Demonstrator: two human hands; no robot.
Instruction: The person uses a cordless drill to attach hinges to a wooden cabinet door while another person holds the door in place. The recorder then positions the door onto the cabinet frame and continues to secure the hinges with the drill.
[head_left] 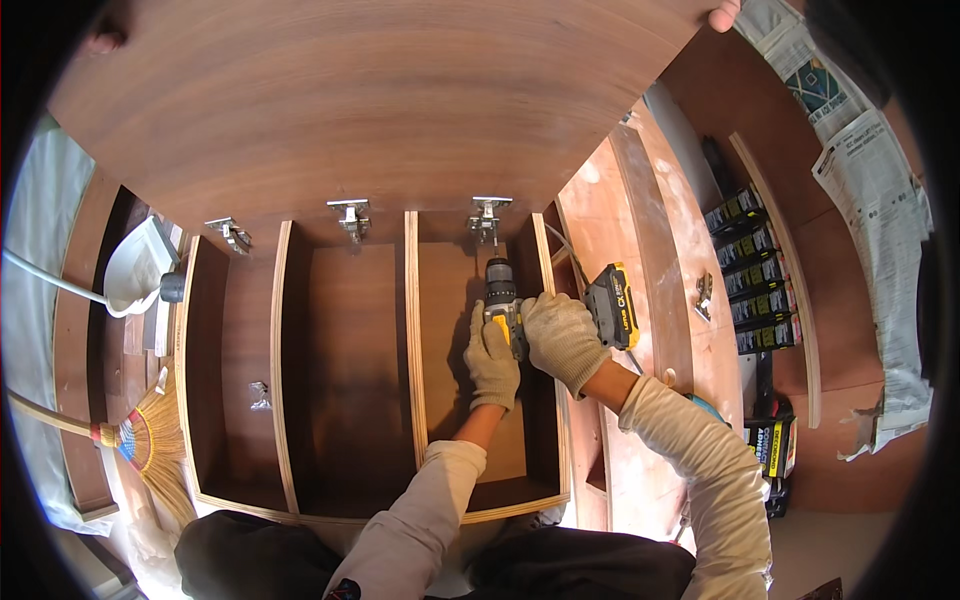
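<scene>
A yellow-and-black cordless drill lies across the right compartment of an open wooden cabinet box. My right hand, in a knitted glove, is closed around its handle, with the battery sticking out to the right. My gloved left hand wraps the drill's body from the left. The drill's bit points away from me at a metal hinge, close to its screws; whether it touches is too small to tell. Two more hinges sit along the line joining the box to a large wooden panel.
Another person's fingers hold the panel's far right corner. A loose metal piece lies in the left compartment. At left are a white dustpan and a straw broom. Several stacked black boxes and newspaper sheets lie at right.
</scene>
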